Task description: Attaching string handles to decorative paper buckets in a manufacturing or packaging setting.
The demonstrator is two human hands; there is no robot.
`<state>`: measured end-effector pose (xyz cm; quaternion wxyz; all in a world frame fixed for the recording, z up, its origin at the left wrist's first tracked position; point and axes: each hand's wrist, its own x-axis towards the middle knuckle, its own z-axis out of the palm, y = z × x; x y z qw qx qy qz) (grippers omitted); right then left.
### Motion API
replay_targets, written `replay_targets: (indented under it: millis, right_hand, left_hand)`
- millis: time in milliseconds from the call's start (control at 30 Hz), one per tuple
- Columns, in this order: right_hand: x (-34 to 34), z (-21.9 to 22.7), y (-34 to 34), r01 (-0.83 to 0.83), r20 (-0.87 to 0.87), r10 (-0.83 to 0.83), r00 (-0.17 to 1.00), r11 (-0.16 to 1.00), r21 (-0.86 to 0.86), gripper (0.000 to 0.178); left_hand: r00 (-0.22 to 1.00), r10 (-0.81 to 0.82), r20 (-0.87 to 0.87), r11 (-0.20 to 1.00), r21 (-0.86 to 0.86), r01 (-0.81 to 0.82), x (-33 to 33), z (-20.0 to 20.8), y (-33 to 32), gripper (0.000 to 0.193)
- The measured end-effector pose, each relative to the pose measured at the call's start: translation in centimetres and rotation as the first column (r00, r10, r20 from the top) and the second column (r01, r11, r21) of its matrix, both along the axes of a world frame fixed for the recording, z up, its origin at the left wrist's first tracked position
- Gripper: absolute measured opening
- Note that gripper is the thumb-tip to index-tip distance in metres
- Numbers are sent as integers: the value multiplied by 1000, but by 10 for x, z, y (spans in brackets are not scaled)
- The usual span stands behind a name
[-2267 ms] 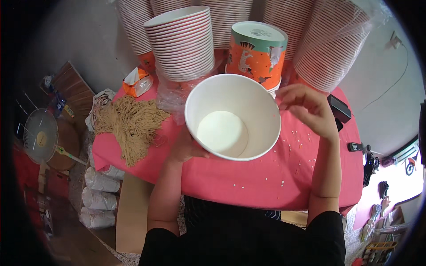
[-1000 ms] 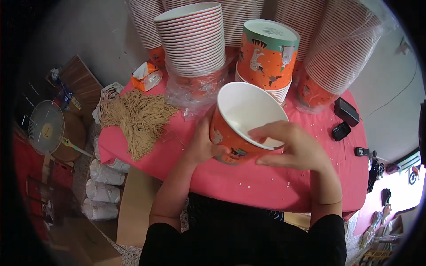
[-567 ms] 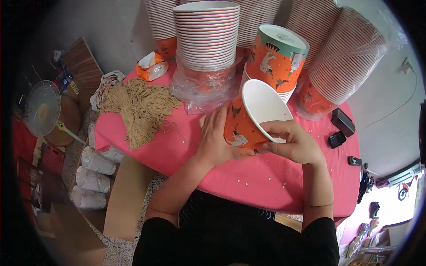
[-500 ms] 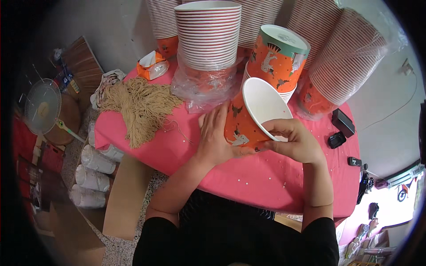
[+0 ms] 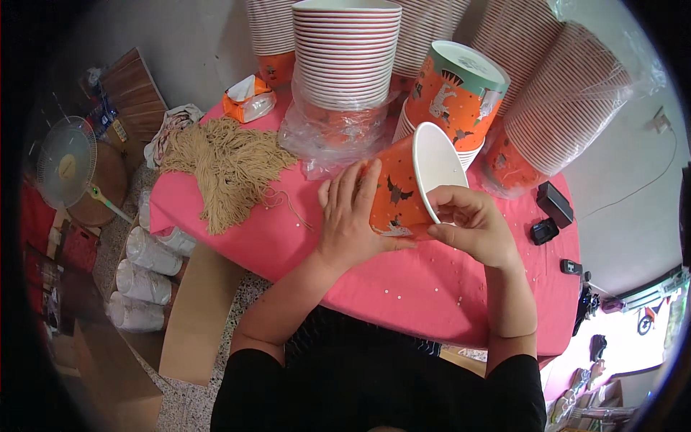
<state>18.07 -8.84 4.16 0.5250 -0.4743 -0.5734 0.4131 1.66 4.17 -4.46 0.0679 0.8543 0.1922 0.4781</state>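
Tilted between my two hands is an orange paper bucket (image 5: 394, 189) with bat prints, a white rim and a white inside, its mouth facing right and up. My left hand (image 5: 350, 216) wraps round its base end. With thumb outside and fingers inside, my right hand (image 5: 471, 223) pinches the lower right of the rim. Just behind it, an upside-down orange bucket with a green band (image 5: 455, 90) sits on a stack of others. A bundle of tan cords (image 5: 227, 169) lies on the pink-covered table (image 5: 389, 317) to the left.
Tall nested bucket stacks (image 5: 345, 57) line the table's back, some in clear plastic (image 5: 568, 101). An orange tissue pack (image 5: 249, 99) stands back left. Small black items (image 5: 554, 203) lie at the right edge. On the floor at left are an open carton (image 5: 198, 317), wrapped white stacks (image 5: 147, 281) and a fan (image 5: 68, 162).
The bucket has turned in my hands: its mouth faces more to the right, and a bat print now shows on the side toward me. Both hands keep their hold.
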Motion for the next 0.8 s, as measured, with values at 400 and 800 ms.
replay_targets:
  millis: [400,800]
  right_hand:
    - [-15,-2,3,107,167,-130,977,985,138,13]
    - [-23,-9,0,222,346,-250,904,968,118,4]
  left_hand:
    - [999,-21,32,1000,17,20,4,-7,-5,122]
    - [999,8,34,995,100,-11,8,-11,-5,111]
